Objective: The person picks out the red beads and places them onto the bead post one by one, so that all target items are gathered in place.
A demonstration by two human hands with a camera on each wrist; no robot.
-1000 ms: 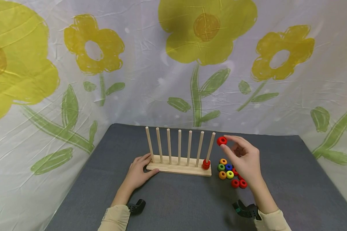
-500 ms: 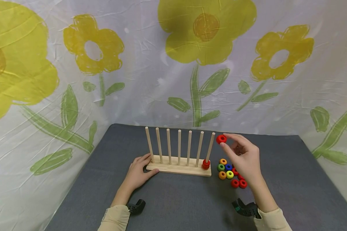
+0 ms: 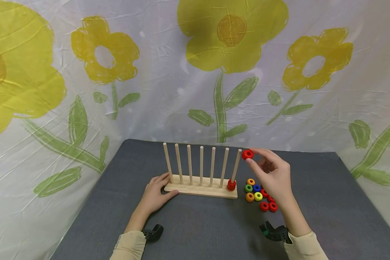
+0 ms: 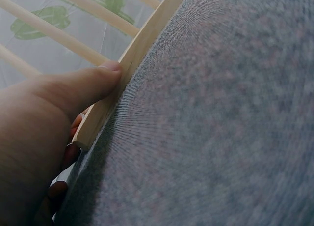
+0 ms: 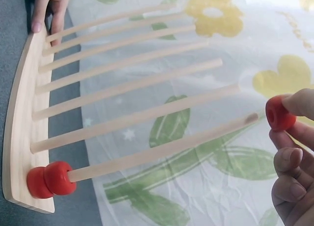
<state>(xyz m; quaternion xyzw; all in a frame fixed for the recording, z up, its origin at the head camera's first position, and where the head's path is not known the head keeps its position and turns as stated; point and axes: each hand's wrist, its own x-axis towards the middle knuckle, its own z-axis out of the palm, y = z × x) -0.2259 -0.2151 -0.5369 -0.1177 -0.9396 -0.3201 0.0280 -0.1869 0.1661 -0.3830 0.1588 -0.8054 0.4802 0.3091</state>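
Observation:
A wooden peg rack (image 3: 198, 188) with a row of upright pegs stands on the table. Two red beads (image 5: 51, 179) are stacked at the foot of its rightmost peg. My left hand (image 3: 156, 192) grips the rack's left end, its thumb (image 4: 100, 78) along the front edge and its fingers mostly hidden behind in the left wrist view. Between thumb and fingertips my right hand (image 3: 274, 177) pinches a red bead (image 3: 247, 155). That bead is just right of the rightmost peg's tip (image 5: 251, 119), apart from it, its hole facing the peg in the right wrist view.
Loose beads lie right of the rack: orange (image 3: 250, 197), green (image 3: 248, 188), blue (image 3: 256, 188), yellow (image 3: 258, 196) and several red (image 3: 264, 206). The grey cloth-covered table (image 3: 195, 227) meets a flower-patterned curtain (image 3: 162, 90) at the back.
My right hand has moved slightly left and up with the red bead, bringing it closer to the rightmost peg's tip. The left hand and the rack have stayed still.

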